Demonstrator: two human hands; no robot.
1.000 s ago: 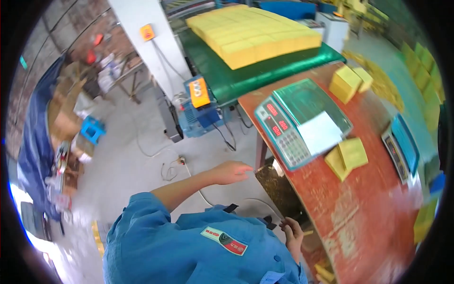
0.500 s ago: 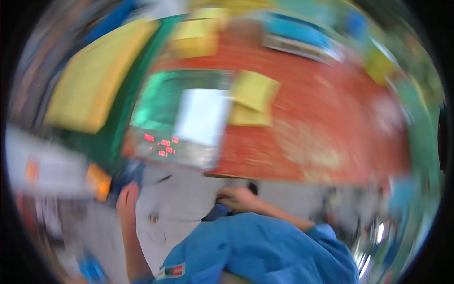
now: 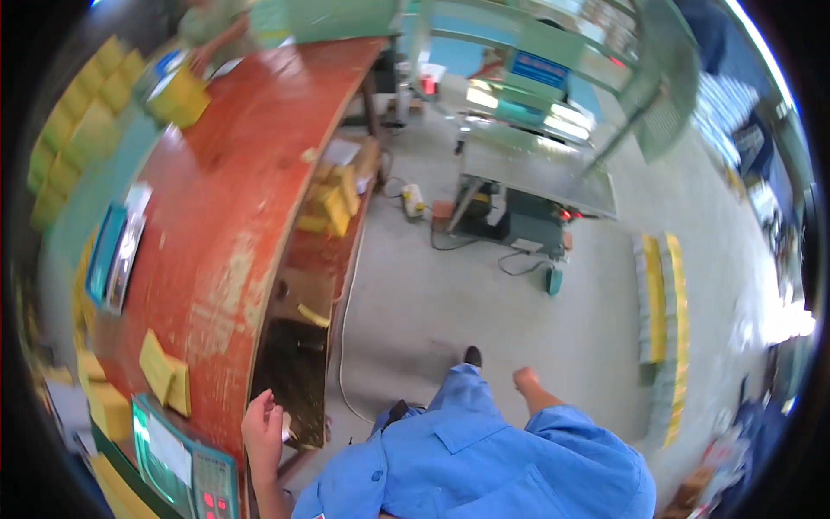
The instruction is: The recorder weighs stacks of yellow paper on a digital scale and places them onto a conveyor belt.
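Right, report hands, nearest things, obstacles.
Left fingers beside red table; its edge could obstruct. Right fingers above floor, grip unclear. Scale on table, white sheet atop.

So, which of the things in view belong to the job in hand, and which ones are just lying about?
Probably in use, being near the left hand:
red table
scale with lit digits
yellow pads beside it

Apparently just lying about:
blue-topped scale farther along the table
yellow blocks on the shelf below
yellow-edged stacks on the floor

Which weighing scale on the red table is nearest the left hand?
The weighing scale with the white sheet on it, lower left; the other, teal-topped scale sits farther up the table from the left hand.
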